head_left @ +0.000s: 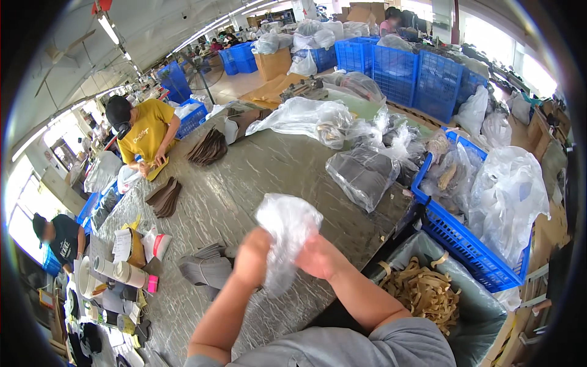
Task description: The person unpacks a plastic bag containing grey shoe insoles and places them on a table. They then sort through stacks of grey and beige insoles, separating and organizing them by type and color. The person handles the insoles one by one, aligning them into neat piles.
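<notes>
My left grip (253,254) is curled in on the near left side of a crumpled clear plastic bag (288,223), which I have up in front of me, above the desk (241,174). My right grip (318,257) touches the bag's right edge; how tightly those fingers close I cannot tell, since blur and the plastic cover their tips. My left fingers are smeared too, so I cannot make out each one. The bag looks whitish and wrinkled, and whether anything sits inside it is hard to say.

Just beside my left forearm lies a stack of grey pieces (206,268), partly hidden behind that arm. Two brown stacks, one (164,197) nearer and one (208,147) farther, rest on the desk beyond. To my right, a blue crate (449,229) holds more plastic, and tan strips (422,290) fill a lined bin, its lower part cut off by my sleeve (406,339).
</notes>
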A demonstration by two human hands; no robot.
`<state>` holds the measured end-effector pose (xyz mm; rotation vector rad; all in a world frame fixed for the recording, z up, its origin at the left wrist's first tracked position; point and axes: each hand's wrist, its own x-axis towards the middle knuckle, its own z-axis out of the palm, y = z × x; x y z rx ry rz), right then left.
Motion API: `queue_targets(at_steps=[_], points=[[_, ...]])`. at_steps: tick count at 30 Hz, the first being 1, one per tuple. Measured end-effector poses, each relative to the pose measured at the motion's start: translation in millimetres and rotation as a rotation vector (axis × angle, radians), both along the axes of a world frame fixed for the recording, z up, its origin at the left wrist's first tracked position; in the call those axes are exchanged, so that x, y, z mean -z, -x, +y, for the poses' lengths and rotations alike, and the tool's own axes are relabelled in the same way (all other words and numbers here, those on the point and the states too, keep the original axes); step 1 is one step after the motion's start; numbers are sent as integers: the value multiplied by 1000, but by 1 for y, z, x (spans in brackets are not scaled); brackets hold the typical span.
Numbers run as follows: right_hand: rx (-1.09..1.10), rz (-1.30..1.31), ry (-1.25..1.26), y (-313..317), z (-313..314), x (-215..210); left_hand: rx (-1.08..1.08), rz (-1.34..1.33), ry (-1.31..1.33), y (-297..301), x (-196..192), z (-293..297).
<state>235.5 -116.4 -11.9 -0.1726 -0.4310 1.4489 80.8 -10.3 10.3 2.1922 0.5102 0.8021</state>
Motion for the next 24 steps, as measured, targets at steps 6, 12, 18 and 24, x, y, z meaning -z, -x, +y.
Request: queue_targets(at_steps=[6,12,18,24], points=[[939,-1141,585,-89,-54,-3,408,206,-560,-20,-13,-89],[2030,-728,685,-330,-64,47,275,-6,-392,13,33,-84],[1042,-2555,1046,-338,-7,84,-587,22,-612,112,31,-77],[370,-2474,923,-352,-6,56,-1342,-262,230,195,114,-33]])
